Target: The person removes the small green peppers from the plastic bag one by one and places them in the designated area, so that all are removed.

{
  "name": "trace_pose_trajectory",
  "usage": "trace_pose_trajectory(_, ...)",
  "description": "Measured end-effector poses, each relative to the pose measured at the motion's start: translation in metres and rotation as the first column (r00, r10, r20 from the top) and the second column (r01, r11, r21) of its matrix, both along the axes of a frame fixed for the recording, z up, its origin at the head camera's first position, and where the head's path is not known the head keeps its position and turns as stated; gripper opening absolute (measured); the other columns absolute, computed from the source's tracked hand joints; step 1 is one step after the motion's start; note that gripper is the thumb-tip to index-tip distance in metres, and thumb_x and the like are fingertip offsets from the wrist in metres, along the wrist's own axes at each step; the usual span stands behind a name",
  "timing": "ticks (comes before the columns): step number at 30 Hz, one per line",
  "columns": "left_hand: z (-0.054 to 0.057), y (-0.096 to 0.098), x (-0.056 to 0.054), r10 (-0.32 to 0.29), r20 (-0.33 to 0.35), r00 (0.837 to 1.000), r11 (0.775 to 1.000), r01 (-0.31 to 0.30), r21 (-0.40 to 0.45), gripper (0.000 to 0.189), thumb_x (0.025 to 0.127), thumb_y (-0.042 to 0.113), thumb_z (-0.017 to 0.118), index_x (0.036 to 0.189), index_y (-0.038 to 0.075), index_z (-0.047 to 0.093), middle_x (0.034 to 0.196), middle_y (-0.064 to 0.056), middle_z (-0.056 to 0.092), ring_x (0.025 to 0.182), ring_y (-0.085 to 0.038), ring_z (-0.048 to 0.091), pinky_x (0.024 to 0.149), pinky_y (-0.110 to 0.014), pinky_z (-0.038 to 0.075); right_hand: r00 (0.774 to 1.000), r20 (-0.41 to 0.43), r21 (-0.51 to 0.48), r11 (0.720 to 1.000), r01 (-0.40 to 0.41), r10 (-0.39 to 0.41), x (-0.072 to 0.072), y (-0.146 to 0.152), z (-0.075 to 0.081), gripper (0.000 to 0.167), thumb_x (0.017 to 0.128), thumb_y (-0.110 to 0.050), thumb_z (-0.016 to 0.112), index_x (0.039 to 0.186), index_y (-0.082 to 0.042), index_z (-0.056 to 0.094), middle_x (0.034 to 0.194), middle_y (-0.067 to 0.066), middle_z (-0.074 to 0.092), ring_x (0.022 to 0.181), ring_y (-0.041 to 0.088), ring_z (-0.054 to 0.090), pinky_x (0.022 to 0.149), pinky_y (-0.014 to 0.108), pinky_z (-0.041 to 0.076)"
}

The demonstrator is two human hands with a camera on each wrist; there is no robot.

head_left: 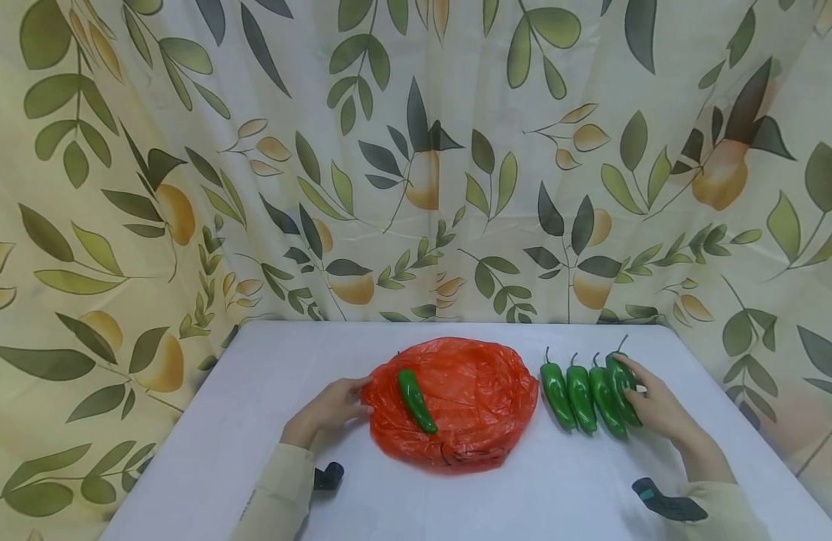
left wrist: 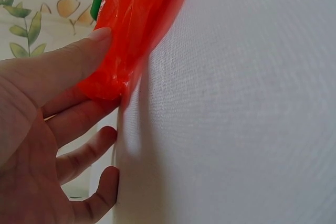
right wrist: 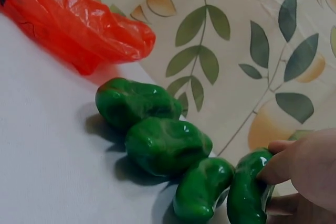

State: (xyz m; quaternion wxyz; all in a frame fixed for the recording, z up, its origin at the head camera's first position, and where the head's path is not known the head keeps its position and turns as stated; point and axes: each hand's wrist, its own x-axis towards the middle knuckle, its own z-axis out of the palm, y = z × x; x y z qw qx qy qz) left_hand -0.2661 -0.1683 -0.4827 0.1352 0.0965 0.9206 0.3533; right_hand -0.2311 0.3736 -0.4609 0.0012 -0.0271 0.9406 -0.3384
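Note:
A red plastic bag (head_left: 483, 391) lies spread flat on the table, with one green chili pepper (head_left: 416, 400) on top of it. My left hand (head_left: 329, 412) pinches the bag's left edge between thumb and fingers; the left wrist view shows the red film (left wrist: 134, 30) there. Right of the bag, several green peppers (head_left: 556, 394) lie side by side in a row, stems pointing away from me. At the row's right end, my right hand (head_left: 659, 406) grips the last pepper (right wrist: 249, 190) with thumb and fingers, its upper part leaning slightly outward.
The white table (head_left: 219, 443) has its far edge against a leaf-and-fruit patterned curtain (head_left: 416, 188), which also hangs at both sides. Dark wrist devices (head_left: 667, 502) sit at the cuffs of both light sleeves (head_left: 276, 492).

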Motion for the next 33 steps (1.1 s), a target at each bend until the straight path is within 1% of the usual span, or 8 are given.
trace_pose_trajectory(3,0.0,0.0,0.0,0.0,0.0,1.0,1.0,0.0,0.001,0.066,0.088,0.024,0.078,0.148,0.016,0.053,0.15,-0.011,0.056,0.141,-0.037,0.048,0.113,-0.059,0.044,1.0,0.012,-0.005,1.0,0.014,-0.014,0.0,0.003,-0.003,0.063,0.098,0.002,0.037,0.159,0.001,0.017,0.149,0.05,0.022,0.122,0.067,0.043,0.088,0.064,0.055)
trace_pose_trajectory(5,0.0,0.0,0.0,0.003,0.0,1.0,1.0,-0.003,-0.003,0.066,0.088,0.024,0.078,0.149,0.016,0.053,0.15,-0.011,0.056,0.141,-0.036,0.048,0.113,-0.059,0.044,1.0,0.018,-0.007,1.0,0.025,-0.025,-0.001,0.005,-0.003,0.064,0.099,0.001,0.036,0.159,0.001,0.017,0.148,0.05,0.022,0.119,0.065,0.046,0.084,0.059,0.056)
trace_pose_trajectory(7,0.0,0.001,0.0,0.006,0.0,1.0,1.0,-0.006,-0.005,0.066,0.088,0.024,0.078,0.149,0.016,0.053,0.149,-0.011,0.056,0.141,-0.036,0.048,0.113,-0.059,0.044,0.999,0.027,-0.011,1.0,0.029,-0.029,0.0,0.007,-0.004,0.064,0.098,0.001,0.036,0.159,0.001,0.016,0.148,0.051,0.021,0.12,0.066,0.044,0.086,0.062,0.055)
trace_pose_trajectory(8,0.0,0.001,0.0,0.007,-0.002,1.0,1.0,-0.007,-0.008,0.066,0.088,0.024,0.078,0.149,0.016,0.053,0.149,-0.011,0.056,0.141,-0.037,0.048,0.113,-0.059,0.044,0.999,0.033,-0.012,0.999,0.029,-0.029,0.0,0.008,-0.005,0.063,0.098,0.001,0.036,0.159,0.002,0.016,0.148,0.05,0.021,0.122,0.067,0.042,0.089,0.067,0.053)
trace_pose_trajectory(10,0.0,0.001,0.0,0.016,0.0,1.0,1.0,-0.016,-0.008,0.066,0.087,0.024,0.078,0.148,0.017,0.053,0.149,-0.011,0.056,0.141,-0.037,0.049,0.112,-0.059,0.045,0.998,0.05,-0.012,1.0,0.025,-0.024,0.0,0.01,-0.006,0.063,0.099,0.001,0.036,0.158,0.002,0.016,0.149,0.05,0.019,0.127,0.07,0.034,0.096,0.075,0.045)
trace_pose_trajectory(12,-0.001,0.001,0.0,0.022,0.001,1.0,1.0,-0.022,-0.007,0.067,0.087,0.024,0.079,0.148,0.016,0.053,0.149,-0.011,0.057,0.14,-0.037,0.049,0.112,-0.059,0.045,0.997,0.072,-0.015,1.0,0.02,-0.019,0.001,0.012,-0.007,0.063,0.099,0.001,0.035,0.158,0.003,0.015,0.15,0.05,0.016,0.129,0.072,0.029,0.099,0.079,0.039)
trace_pose_trajectory(22,-0.002,0.001,0.0,0.027,-0.006,1.0,1.0,-0.027,-0.005,0.067,0.087,0.024,0.079,0.148,0.016,0.054,0.147,-0.012,0.057,0.139,-0.038,0.049,0.11,-0.059,0.046,0.992,0.126,0.007,1.0,0.028,-0.028,0.002,0.016,-0.008,0.062,0.1,0.0,0.036,0.158,0.002,0.016,0.151,0.049,0.016,0.132,0.073,0.025,0.1,0.08,0.034)
trace_pose_trajectory(33,-0.004,0.0,-0.001,0.014,-0.006,1.0,1.0,-0.014,0.001,0.067,0.087,0.025,0.079,0.148,0.017,0.053,0.148,-0.012,0.057,0.14,-0.037,0.048,0.112,-0.059,0.045,0.992,0.125,0.003,1.0,0.018,-0.018,0.002,0.017,-0.011,0.062,0.1,0.0,0.035,0.158,0.002,0.015,0.151,0.049,0.017,0.131,0.073,0.026,0.1,0.08,0.035)
